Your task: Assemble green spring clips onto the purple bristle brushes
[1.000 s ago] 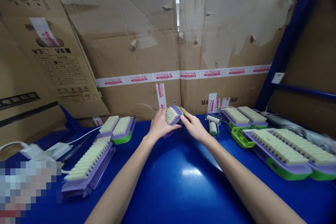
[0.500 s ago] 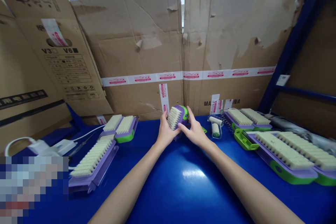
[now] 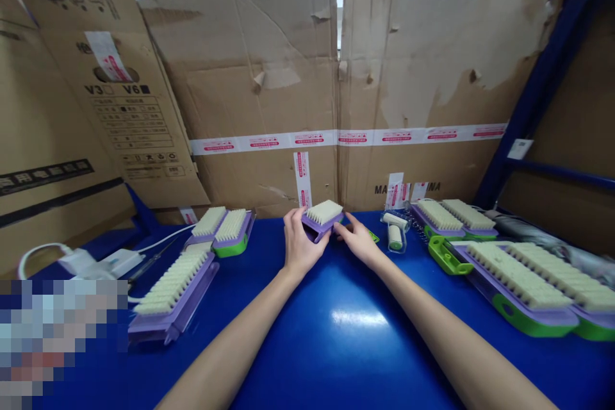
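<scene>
A purple scrubbing brush (image 3: 324,213) with cream bristles is between my hands near the back of the blue table, bristles facing up. My left hand (image 3: 303,242) is closed around its left end, thumb along the near side. At the right end, my right hand (image 3: 358,238) grips the brush with thumb and fingers; some of its fingertips are hidden. Just beyond my right hand lies a small green piece (image 3: 373,237), partly covered. To its right are white cylindrical cells (image 3: 395,230) in clear wrap.
Similar brushes stand bristles-up at left (image 3: 175,282) and right (image 3: 523,272). A green handle-like part (image 3: 446,256) lies by the right ones. White plugs with cables (image 3: 96,266) are at left. Cardboard sheets (image 3: 259,77) wall the back; a blue post (image 3: 533,77) rises at right.
The brush has turned from tilted, bristles facing left, to lying more level with bristles up. My left hand has shifted its hold, and the green end is now mostly hidden.
</scene>
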Demonstrator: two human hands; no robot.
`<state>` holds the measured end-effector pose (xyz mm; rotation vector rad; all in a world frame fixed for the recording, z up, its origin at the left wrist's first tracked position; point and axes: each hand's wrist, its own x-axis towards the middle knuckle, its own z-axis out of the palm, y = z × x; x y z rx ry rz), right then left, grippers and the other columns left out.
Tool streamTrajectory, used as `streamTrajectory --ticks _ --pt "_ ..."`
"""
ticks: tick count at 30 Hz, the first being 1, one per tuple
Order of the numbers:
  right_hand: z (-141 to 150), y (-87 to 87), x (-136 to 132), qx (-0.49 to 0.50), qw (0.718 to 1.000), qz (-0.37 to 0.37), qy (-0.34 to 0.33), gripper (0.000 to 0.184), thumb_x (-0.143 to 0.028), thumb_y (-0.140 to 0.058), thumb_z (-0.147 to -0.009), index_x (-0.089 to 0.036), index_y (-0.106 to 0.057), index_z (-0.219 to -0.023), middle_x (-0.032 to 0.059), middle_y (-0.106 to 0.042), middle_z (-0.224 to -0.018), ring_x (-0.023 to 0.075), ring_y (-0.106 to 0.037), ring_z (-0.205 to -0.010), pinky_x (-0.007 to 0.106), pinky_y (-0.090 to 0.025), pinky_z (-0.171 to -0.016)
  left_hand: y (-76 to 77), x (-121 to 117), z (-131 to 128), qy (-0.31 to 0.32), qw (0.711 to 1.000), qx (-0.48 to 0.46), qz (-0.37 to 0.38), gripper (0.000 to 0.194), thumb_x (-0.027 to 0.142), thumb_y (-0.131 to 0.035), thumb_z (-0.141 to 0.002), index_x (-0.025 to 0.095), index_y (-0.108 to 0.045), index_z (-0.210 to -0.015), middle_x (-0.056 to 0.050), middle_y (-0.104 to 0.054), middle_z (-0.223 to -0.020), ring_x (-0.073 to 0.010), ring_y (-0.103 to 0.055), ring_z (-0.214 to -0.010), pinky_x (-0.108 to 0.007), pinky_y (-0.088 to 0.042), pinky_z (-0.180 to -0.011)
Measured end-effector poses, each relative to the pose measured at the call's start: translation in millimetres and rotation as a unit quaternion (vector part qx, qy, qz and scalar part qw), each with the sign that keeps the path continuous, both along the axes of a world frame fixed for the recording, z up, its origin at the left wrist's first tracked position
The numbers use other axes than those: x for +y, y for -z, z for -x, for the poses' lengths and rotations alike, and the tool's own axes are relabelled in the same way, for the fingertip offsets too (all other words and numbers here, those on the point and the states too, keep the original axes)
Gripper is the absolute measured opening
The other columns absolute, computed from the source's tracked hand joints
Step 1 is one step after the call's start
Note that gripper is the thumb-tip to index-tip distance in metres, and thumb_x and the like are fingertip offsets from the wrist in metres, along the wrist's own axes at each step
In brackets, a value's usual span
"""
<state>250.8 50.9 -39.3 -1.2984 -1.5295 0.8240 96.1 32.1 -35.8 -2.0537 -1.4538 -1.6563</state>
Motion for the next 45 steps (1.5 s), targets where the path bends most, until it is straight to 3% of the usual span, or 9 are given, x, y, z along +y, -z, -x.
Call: streamTrajectory --ticks 5,9,13,18,22,27,33,45 --pt "8.4 -0.2 -8.0 -0.049 0.997 -0.053 -0.03 0.055 -0.04 -0.049 -0.084 -0.014 -0.042 -0.132 0.0082 -0.068 -0.095 0.0193 -0.063 -0.087 0.034 -0.047 -0.083 -2.1 -1.1 0.9 -0.033 0.999 0.009 -0.021 0.063 0.035 -0.068 -0.069 0.021 -0.033 -0.119 -0.013 -0.038 -0.121 -0.0275 -0.043 -0.117 -0.043 -0.042 -0.093" --pt "11.1 -2.1 -15.1 -0.072 0.989 -0.114 -0.056 0.051 -0.042 -0.046 -0.086 -0.018 -0.044 -0.131 0.0106 -0.061 -0.115 0.0197 -0.059 -0.099 0.035 -0.044 -0.09 2.9 3.5 1.1 -0.074 0.996 0.043 0.036 0.055 0.035 -0.067 -0.068 0.017 -0.039 -0.113 -0.016 -0.037 -0.12 -0.0318 -0.047 -0.112 -0.045 -0.044 -0.088" --pt "14.2 -0.2 -19.5 -0.2 0.969 -0.14 -0.049 0.06 -0.042 -0.053 -0.081 -0.014 -0.042 -0.133 0.0157 -0.056 -0.122 0.0253 -0.054 -0.109 0.039 -0.04 -0.093 9.6 8.0 0.9 -0.071 0.985 0.12 0.106 0.053 0.026 -0.068 -0.066 0.014 -0.042 -0.11 -0.019 -0.035 -0.124 -0.0332 -0.05 -0.11 -0.046 -0.044 -0.087" --pt "11.6 1.7 -18.9 -0.346 0.931 -0.118 0.001 0.051 -0.033 -0.045 -0.086 -0.008 -0.044 -0.131 0.0178 -0.059 -0.115 0.0273 -0.054 -0.107 0.038 -0.04 -0.091 7.4 4.3 -1.3 -0.063 0.961 0.224 0.148 0.041 0.024 -0.063 -0.07 0.012 -0.049 -0.106 -0.016 -0.048 -0.114 -0.0291 -0.053 -0.104 -0.042 -0.044 -0.086" --pt "3.0 1.0 -14.0 -0.356 0.927 -0.117 0.002 0.053 -0.037 -0.048 -0.085 -0.009 -0.046 -0.13 0.0162 -0.06 -0.115 0.0267 -0.054 -0.108 0.036 -0.039 -0.092 -2.3 -4.6 -3.9 -0.038 0.93 0.34 0.135 0.027 0.027 -0.058 -0.077 0.011 -0.055 -0.097 -0.013 -0.057 -0.096 -0.0276 -0.054 -0.093 -0.039 -0.044 -0.081" --pt "-4.7 -0.3 -11.2 -0.364 0.925 -0.112 0.01 0.045 -0.024 -0.044 -0.086 -0.011 -0.047 -0.129 0.0142 -0.06 -0.119 0.0238 -0.054 -0.11 0.034 -0.039 -0.093 -6.8 -12.2 -9.2 -0.01 0.897 0.431 0.097 0.021 0.027 -0.049 -0.084 0.012 -0.059 -0.094 -0.014 -0.058 -0.093 -0.0273 -0.053 -0.092 -0.039 -0.042 -0.079" --pt "-4.9 -4.4 -16.3 -0.385 0.916 -0.107 0.03 0.047 -0.023 -0.044 -0.083 -0.013 -0.047 -0.129 0.0133 -0.059 -0.118 0.0236 -0.054 -0.107 0.033 -0.039 -0.091 -4.4 -7.9 -8.5 -0.026 0.891 0.448 0.077 0.025 0.012 -0.038 -0.085 0.013 -0.061 -0.094 -0.015 -0.058 -0.091 -0.0273 -0.052 -0.091 -0.041 -0.041 -0.076" --pt "-4.4 -8.2 -22.1 -0.422 0.899 -0.102 0.062 0.041 -0.03 -0.04 -0.087 -0.016 -0.051 -0.125 0.013 -0.059 -0.116 0.0259 -0.053 -0.105 0.035 -0.04 -0.084 -11.8 -4.2 0.2 -0.059 0.885 0.449 0.107 0.03 0.002 -0.04 -0.076 0.01 -0.058 -0.099 -0.015 -0.06 -0.091 -0.0269 -0.057 -0.086 -0.037 -0.044 -0.073"
